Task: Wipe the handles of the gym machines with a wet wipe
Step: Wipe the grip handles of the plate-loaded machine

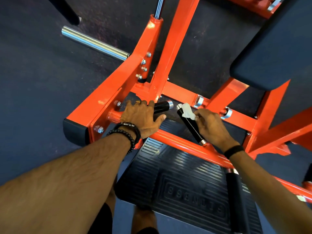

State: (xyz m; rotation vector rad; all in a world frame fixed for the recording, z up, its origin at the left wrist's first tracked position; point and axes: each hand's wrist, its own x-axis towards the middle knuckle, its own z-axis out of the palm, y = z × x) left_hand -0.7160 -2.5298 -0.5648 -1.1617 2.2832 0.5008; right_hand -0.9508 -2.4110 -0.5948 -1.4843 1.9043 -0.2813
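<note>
you are pinching the wet wipe (188, 112) in your right hand (211, 126) near the angled handle (190, 124)'s tip while your left hand (143, 115) is curling over the other handle (163, 107), so the small wipe is risking slipping off or missing the lower grip.

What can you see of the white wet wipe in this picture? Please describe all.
The wet wipe is a small white sheet, thin and crumpled, looking moist. The right hand pinches it at the fingertips and presses it against the upper end of the angled black handle, just below that handle's silver cap. It covers only a small part of the grip. Nothing else touches it.
</note>
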